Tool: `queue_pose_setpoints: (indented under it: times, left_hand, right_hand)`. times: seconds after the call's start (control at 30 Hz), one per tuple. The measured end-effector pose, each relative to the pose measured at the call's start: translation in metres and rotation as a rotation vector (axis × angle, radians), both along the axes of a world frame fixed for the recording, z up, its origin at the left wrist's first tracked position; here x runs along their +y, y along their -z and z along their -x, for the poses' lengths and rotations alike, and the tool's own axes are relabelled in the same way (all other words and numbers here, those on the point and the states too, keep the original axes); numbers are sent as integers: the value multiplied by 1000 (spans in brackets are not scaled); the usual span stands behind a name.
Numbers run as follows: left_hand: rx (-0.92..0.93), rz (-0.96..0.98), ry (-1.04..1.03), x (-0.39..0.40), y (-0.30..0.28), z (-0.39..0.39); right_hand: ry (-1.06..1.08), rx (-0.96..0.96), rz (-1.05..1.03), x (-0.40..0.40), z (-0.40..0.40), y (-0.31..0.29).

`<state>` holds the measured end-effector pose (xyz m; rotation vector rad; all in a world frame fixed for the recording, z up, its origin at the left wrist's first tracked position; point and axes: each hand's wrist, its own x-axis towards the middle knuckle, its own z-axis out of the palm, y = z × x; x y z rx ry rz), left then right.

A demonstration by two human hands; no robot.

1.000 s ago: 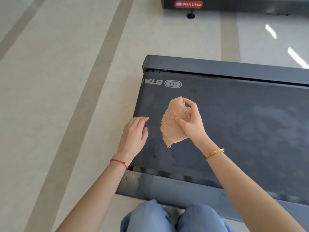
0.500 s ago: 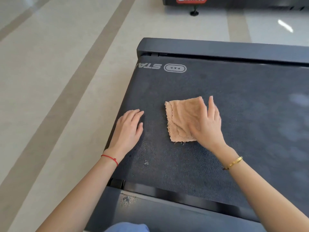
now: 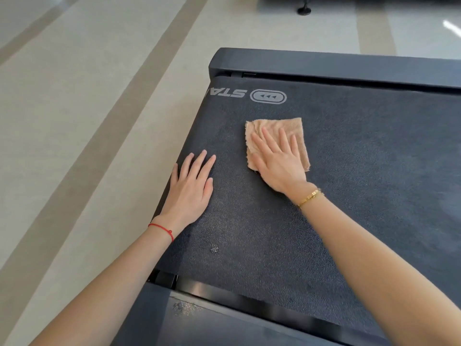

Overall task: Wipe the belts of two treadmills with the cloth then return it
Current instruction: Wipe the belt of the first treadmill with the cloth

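A tan cloth (image 3: pixel 296 127) lies spread flat on the dark treadmill belt (image 3: pixel 361 171), near its left end. My right hand (image 3: pixel 277 159) presses on the cloth with straight, spread fingers, covering its lower left part. My left hand (image 3: pixel 190 186) rests flat on the belt's left edge, fingers straight, about a hand's width from the cloth. A grey logo (image 3: pixel 268 96) is printed on the belt just beyond the cloth.
The treadmill's far side rail (image 3: pixel 349 63) and near side rail (image 3: pixel 224 320) frame the belt; dust specks lie on the near rail. Pale striped floor (image 3: pixel 87 121) stretches to the left. A second machine's foot (image 3: pixel 303 10) stands at the top.
The cloth went from held up in my right hand to lying spread on the belt, then slid away from me toward the logo under my flat palm. My left hand stayed on the belt edge.
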<state>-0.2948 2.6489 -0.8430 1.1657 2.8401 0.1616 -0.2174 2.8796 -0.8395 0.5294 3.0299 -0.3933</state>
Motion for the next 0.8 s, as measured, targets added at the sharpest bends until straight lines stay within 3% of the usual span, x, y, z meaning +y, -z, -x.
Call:
queue_pose_setpoints:
  times: [0.23,0.47,0.63,0.8]
  left_hand:
    - [-17,-24,14,-1,3,3]
    - [-4,-12,-16,3,3,2]
    - [14,-3,-15,3,4,1]
    - [17,-22,-15,1,8,3]
  right_hand:
    - [-422,37,2,-8,-30,3]
    - [-170,54,-28,32,81,6]
    - [-230,28,-26,8,164,4]
    - [-301,28,-73,24,197,1]
